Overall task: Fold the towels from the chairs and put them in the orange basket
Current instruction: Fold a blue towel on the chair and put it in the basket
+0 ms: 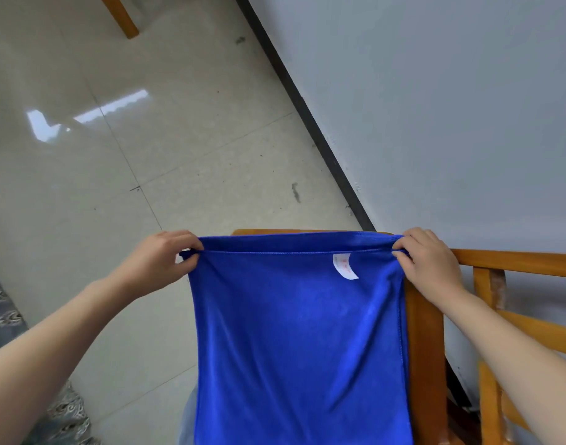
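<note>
Tiled floor (82,194); towel (300,332) stretched between hands (159,261) (430,263)

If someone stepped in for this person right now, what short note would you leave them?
Left hand pinches the blue towel at its top left corner; right hand pinches the top right corner.
The towel hangs spread between them, in front of the wooden chair.
Done: towel lifted; two hems meet at the top, so perhaps one fold.
Left: finish folding, then put it in the orange basket, which is not in view.
</note>
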Tool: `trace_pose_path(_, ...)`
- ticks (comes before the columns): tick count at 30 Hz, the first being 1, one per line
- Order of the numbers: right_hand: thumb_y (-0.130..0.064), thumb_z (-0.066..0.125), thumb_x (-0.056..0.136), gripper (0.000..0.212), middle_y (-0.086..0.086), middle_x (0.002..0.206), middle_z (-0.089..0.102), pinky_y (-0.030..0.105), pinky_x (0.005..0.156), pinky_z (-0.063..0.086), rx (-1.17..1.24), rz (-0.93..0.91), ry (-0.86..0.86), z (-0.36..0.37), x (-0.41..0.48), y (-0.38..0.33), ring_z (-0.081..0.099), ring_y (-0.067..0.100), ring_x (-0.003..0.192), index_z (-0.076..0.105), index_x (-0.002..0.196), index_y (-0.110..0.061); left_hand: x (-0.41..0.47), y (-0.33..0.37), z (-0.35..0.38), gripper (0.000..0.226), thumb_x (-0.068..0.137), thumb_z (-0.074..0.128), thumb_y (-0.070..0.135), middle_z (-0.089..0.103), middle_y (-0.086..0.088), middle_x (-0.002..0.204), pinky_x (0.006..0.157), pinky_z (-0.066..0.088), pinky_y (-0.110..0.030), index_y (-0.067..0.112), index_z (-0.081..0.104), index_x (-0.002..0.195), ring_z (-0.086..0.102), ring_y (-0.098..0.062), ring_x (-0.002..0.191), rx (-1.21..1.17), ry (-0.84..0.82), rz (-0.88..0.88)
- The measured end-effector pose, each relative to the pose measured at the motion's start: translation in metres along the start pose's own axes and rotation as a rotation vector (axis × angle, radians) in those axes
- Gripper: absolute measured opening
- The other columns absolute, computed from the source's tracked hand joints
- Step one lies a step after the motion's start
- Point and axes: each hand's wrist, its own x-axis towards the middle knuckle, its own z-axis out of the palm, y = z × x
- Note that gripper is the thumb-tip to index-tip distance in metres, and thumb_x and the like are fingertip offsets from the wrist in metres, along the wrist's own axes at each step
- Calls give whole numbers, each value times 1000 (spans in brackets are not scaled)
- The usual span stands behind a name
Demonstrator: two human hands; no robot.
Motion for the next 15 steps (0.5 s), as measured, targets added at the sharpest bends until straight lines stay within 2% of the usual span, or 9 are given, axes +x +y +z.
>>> trace_pose_path(2, 2, 68, 77, 5, 9, 77, 59, 21, 55, 35, 94, 16, 5, -10, -5, -7, 58, 30, 70, 65, 74, -1, -8, 4, -13, 24, 73, 38, 34, 51, 41, 78, 60, 37, -12, 22, 59, 77, 47, 2, 69, 13, 4, 30)
trace_pose_path(4, 0, 63, 83, 8, 4, 84, 56, 13, 59, 35, 256, 101, -22, -30, -7, -18, 56, 20, 76, 65, 78, -5, -15, 15, -32, 20, 71, 37, 37, 50, 43, 82, 59, 36, -11, 27, 51, 81, 45, -8, 69, 27, 42, 42)
trace_pose_path(5, 0, 63, 84, 12, 0, 85, 55, 9, 61, 36, 358, 147, -26, -41, -8, -22, 54, 12, 76, 64, 76, -9, -17, 21, -43, 22, 70, 36, 38, 50, 43, 82, 58, 36, -10, 29, 49, 84, 46, -8, 69, 19, 65, 30)
trace_pose_path(8, 2, 64, 82, 31, -12, 82, 56, 7, 66, 43, 593, 251, 16, -97, -8, -36, 53, -3, 73, 59, 64, -23, -22, 49, -89, 22, 66, 39, 40, 53, 42, 81, 56, 37, -3, 35, 51, 83, 49, 8, 63, -34, 150, 6)
trace_pose_path(10, -1, 66, 81, 39, -16, 82, 59, 9, 67, 46, 704, 252, 51, -139, -7, -40, 54, -3, 74, 62, 57, -32, -23, 68, -123, 14, 68, 50, 29, 55, 45, 84, 56, 36, 0, 42, 54, 74, 50, 12, 62, -81, 200, 19)
trace_pose_path(12, -28, 70, 78, 20, -22, 84, 61, 8, 68, 47, 816, 190, 91, -182, -8, -50, 57, 2, 79, 68, 60, -37, -23, 82, -151, 37, 69, 59, 12, 56, 48, 86, 57, 39, -4, 49, 55, 67, 57, 5, 69, -102, 266, 11)
trace_pose_path(13, -42, 69, 75, 11, -25, 84, 61, 7, 68, 48, 867, 163, 109, -203, -11, -57, 59, 1, 80, 68, 63, -41, -25, 90, -164, 40, 68, 61, 11, 58, 47, 87, 60, 41, -9, 50, 56, 66, 59, -1, 73, -122, 299, -7)
trace_pose_path(14, -41, 68, 77, 13, -28, 83, 61, 6, 66, 48, 899, 142, 125, -219, -14, -61, 59, -3, 80, 69, 64, -41, -26, 99, -176, 36, 68, 62, 14, 59, 45, 87, 66, 44, -12, 49, 57, 66, 61, -1, 76, -159, 314, -10)
trace_pose_path(15, -25, 66, 82, 24, -29, 80, 61, 4, 65, 48, 915, 132, 144, -229, -18, -62, 60, -7, 79, 70, 62, -37, -28, 104, -184, 26, 66, 60, 22, 60, 45, 87, 71, 45, -11, 48, 58, 66, 61, 4, 78, -208, 319, -16)
